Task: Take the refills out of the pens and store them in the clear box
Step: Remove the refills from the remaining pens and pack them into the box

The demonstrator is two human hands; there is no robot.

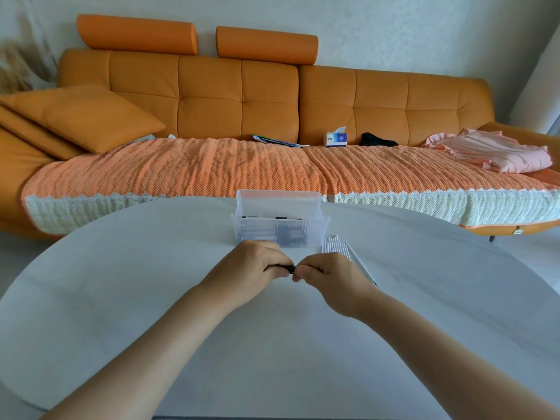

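One clear box (280,234), one pen (289,269), two hands (248,268) (330,277)

pen (289,269) mostly hidden in fingers (272,259), box (312,235) contents blurred thru ribbed wall

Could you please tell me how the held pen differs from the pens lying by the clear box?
The held pen shows dark; the lying pens are white. The held pen is single, gripped between left hand and right hand; the lying pens form a bundle on the table.
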